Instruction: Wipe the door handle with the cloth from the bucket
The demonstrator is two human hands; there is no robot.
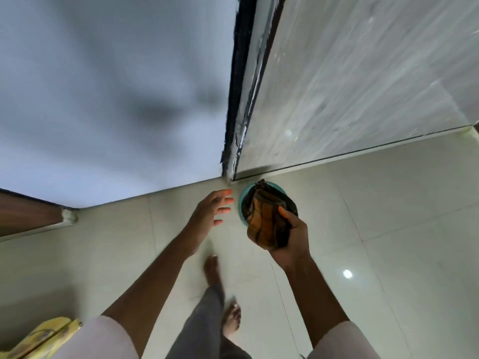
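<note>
Head view shows your right hand (290,234) clamped around the bunched brown cloth (267,216) (thumb on top) above the teal bucket (242,196), while your left hand (211,212) hovers beside it, fingers spread.

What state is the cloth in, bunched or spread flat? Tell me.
Bunched. The cloth sits crumpled in the right hand, whose fingers close around it above the bucket. The left hand is open and empty.

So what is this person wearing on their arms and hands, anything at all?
Both forearms are bare from short, pale pinkish-white sleeves that end near the elbow. The left hand and right hand wear no gloves, and no rings, watch or bracelets show.
</note>
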